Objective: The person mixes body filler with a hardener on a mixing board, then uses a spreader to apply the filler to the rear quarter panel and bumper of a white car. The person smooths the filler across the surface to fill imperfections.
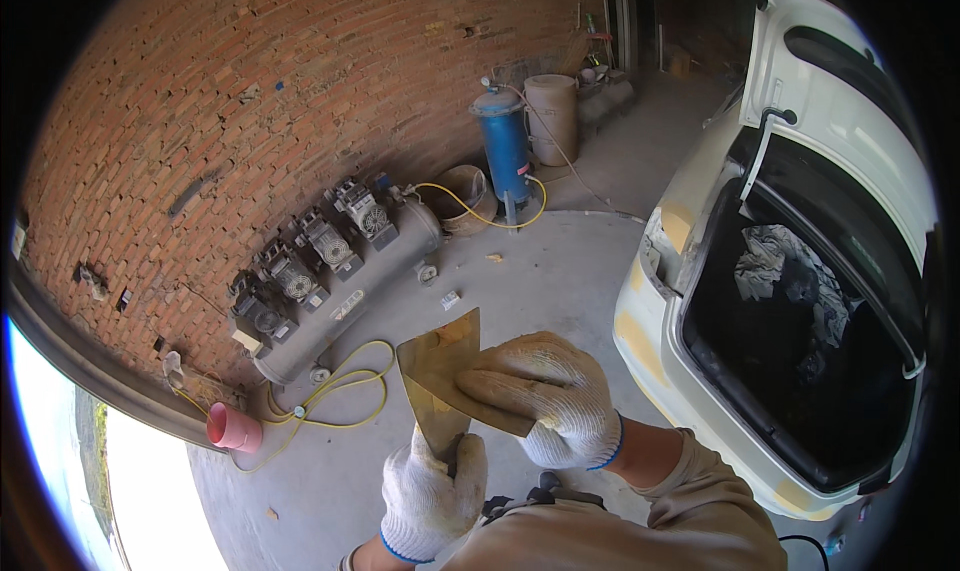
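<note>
My left hand (432, 493), in a white knit glove with a blue cuff edge, is closed around the narrow lower end of a thin metal putty spreader (436, 421). A similar glove, stained tan on the fingers, covers my right hand (560, 396). Its fingers press along a second flat putty spreader (500, 418), which lies across the first. The two blades overlap and touch in front of me, and tan smears show on the upper metal. Where one blade ends and the other begins is partly hidden.
To the right stands a white car (655, 311) with tan filler patches and its trunk lid (850, 71) raised. An air compressor (350, 301) lies along the brick wall. Beyond it are a blue tank (503, 146) and a barrel (552, 121). Yellow hose (385, 371) coils near a pink bucket (234, 428).
</note>
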{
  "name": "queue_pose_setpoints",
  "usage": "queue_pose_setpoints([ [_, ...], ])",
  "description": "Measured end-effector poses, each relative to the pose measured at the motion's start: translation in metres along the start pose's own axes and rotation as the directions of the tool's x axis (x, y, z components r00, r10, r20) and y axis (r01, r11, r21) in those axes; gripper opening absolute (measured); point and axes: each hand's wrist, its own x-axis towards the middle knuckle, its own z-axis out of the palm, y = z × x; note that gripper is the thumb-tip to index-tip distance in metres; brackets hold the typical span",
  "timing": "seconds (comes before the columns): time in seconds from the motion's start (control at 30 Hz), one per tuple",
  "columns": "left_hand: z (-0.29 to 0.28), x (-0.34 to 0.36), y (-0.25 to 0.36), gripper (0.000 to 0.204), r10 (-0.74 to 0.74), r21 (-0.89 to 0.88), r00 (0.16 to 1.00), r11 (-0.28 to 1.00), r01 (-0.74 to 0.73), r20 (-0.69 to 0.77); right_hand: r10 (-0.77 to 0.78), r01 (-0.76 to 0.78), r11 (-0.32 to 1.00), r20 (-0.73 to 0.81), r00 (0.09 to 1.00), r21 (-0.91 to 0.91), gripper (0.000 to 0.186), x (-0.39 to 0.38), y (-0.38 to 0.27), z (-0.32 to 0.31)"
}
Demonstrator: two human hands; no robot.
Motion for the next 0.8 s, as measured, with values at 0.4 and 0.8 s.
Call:
queue_pose_setpoints([
  [0.4,0.055,0.051,-0.046,0.042,-0.35,-0.299,0.919,0.87,0.391,0.183,0.273,-0.216,0.934,-0.177,0.946,0.286,0.039,-0.019,0.058,-0.043],
  [0.8,0.083,0.122,-0.106,0.061,0.029,-0.817,0.827,0.174,0.55,0.562,0.281,-0.344,0.899,0.247,0.928,0.27,0.047,0.014,0.156,-0.015],
])
